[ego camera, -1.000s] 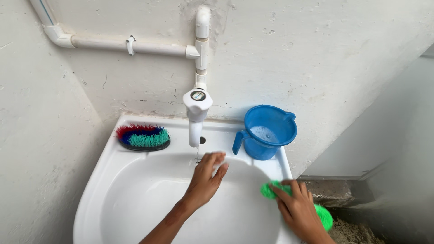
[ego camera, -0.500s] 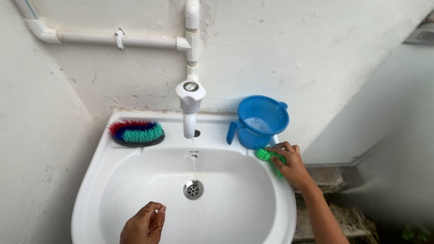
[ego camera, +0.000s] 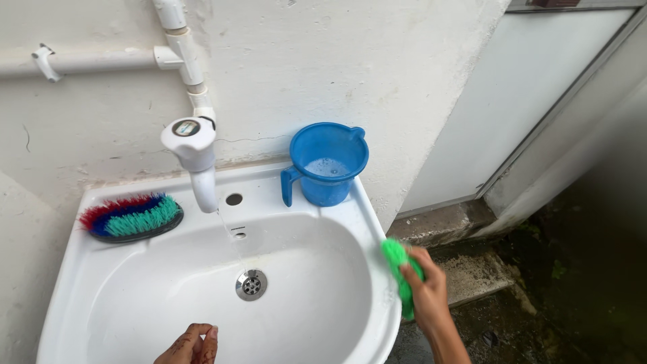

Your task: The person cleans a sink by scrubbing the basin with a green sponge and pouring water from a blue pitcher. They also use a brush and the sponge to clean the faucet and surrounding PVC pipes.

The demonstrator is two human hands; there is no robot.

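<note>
Right hand (ego camera: pixel 423 291) clenches a green plastic scrubber (ego camera: pixel 397 266) against the white ceramic basin's (ego camera: pixel 374 222) four-o'clock rim; press flat, stroke along the edge.

Left hand (ego camera: pixel 191 345) hangs loosely curled, holding nothing.

Sink basin (ego camera: pixel 121 303) open around drain (ego camera: pixel 251 284); far rim crowded by scrub brush (ego camera: pixel 130 217) at left, tap (ego camera: pixel 197 162) centre, blue jug (ego camera: pixel 327 164) right; wall (ego camera: pixel 377 67) blocks beyond.
</note>
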